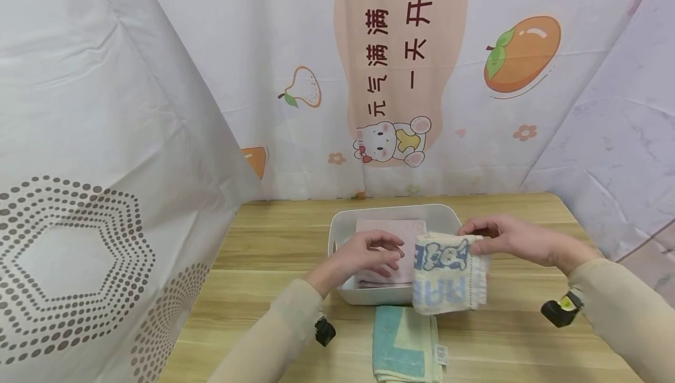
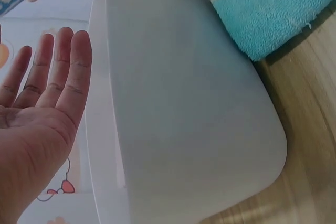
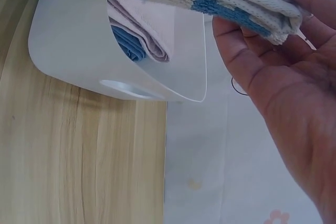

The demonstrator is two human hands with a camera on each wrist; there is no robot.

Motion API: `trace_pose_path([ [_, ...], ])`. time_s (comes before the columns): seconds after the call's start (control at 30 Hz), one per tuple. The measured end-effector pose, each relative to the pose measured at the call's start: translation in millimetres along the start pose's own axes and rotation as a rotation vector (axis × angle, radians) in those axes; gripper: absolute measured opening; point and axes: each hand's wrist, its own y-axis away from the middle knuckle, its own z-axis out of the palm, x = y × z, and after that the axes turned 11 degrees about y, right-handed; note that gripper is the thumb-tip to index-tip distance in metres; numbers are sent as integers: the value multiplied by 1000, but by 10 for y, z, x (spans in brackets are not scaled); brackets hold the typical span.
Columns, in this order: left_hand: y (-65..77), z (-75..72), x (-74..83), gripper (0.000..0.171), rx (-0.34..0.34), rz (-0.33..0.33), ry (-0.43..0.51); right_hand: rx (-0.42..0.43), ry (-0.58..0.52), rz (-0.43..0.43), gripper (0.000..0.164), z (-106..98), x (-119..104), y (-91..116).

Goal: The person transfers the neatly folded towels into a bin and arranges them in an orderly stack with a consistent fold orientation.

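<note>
My right hand (image 1: 508, 239) pinches the edge of a folded cream and blue towel (image 1: 445, 274) with a bear pattern, held up over the front right of a white plastic basket (image 1: 348, 295). In the right wrist view, thumb and fingers grip the towel's layered edge (image 3: 236, 11), which bears an orange label. Over the basket's left part hovers my left hand (image 1: 371, 254), fingers loosely extended and holding nothing; the left wrist view shows its open palm (image 2: 37, 124). Inside the basket lies a folded pink towel (image 1: 390, 233), with a blue cloth (image 3: 127, 44) under it.
A folded teal and cream towel (image 1: 398, 342) with a white tag (image 1: 442, 355) lies on the wooden table (image 1: 274, 254) in front of the basket. Behind the table hangs a printed curtain (image 1: 295, 31); another curtain (image 1: 105, 137) borders the left side.
</note>
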Motion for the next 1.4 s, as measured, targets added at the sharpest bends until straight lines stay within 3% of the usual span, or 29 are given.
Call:
trace_pose_path([
  [0.17,-11,70,-6,40,-48,8,-8,17,17,16,29,13,-14,-32],
  [0.33,-32,139,-8,33,-55,12,-17,31,32,26,30,27,-40,-61],
  [0.67,-35,237,-29,31,12,5,-52,40,17,35,32,83,-55,-132],
  [1.1,-25,227,-77,23,122,11,-115,58,-32,27,32,174,-86,-210],
  [1.4,-12,217,-75,19,131,42,-86,63,-115,55,37,212,-95,-254],
])
